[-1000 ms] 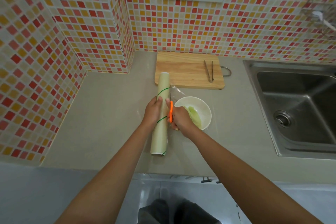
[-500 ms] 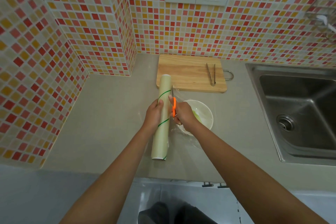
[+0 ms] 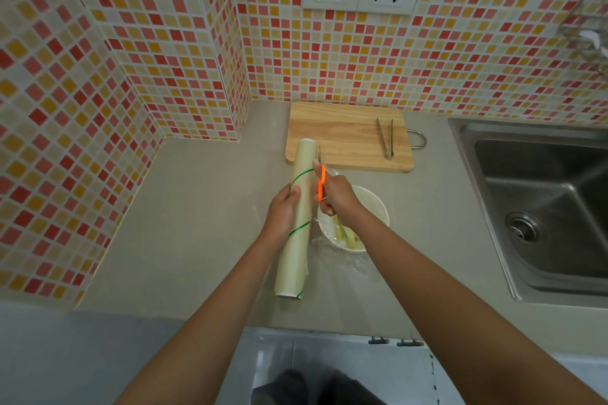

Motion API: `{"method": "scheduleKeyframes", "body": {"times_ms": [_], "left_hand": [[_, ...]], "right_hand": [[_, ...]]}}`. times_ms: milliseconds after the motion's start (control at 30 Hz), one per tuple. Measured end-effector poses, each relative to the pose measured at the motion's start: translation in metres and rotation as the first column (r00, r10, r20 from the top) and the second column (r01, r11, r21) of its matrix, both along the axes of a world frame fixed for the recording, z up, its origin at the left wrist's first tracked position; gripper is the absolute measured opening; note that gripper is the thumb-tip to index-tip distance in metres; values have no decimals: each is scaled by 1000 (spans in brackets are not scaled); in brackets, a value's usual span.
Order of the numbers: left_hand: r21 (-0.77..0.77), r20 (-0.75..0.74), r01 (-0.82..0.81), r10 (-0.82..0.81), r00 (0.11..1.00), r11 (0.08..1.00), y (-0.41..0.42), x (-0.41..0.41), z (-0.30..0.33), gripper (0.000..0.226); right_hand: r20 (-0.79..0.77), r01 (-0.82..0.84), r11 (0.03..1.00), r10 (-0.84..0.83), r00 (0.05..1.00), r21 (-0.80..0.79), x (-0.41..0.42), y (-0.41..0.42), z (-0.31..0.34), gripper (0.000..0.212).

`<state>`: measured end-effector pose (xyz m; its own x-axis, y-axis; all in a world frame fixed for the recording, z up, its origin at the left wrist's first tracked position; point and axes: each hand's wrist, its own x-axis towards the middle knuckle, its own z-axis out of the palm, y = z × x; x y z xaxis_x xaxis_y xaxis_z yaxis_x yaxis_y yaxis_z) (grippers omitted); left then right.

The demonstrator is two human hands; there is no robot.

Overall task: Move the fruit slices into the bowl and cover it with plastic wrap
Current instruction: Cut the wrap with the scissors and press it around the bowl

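Our left hand [image 3: 283, 212] is wrapped around the one roll of plastic wrap [image 3: 297, 217] on the counter [image 3: 197, 223]; our right hand [image 3: 339, 196] is closed on one pair of orange scissors [image 3: 320, 186] just beside the roll. One white bowl [image 3: 378, 210] holds pale fruit slices [image 3: 345, 233] under loose film; one pair of tongs [image 3: 385, 137] lies on one cutting board [image 3: 345, 135]

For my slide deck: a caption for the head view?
Left hand steadies wrap roll; right hand cuts film with scissors over bowl.
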<state>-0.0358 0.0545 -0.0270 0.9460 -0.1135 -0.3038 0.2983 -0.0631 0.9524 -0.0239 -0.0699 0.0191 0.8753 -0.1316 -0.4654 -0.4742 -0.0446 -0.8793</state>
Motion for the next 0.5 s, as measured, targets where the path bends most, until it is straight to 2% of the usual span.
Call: {"method": "scheduleKeyframes", "body": {"times_ms": [267,400,500], "left_hand": [[3,2,-1,1,1000,1000,0,0,5,31],[7,11,5,-5,1000,1000,0,-3,7,32],[6,12,10,-10,1000,1000,1,-7,6,32]], "right_hand": [[-30,23,999,-22,999,46,13,-5,2,54],[-14,67,997,-66,998,38,22,-10,1,48],[-2,58,997,-58,998,56,27,-14,8,56]]}}
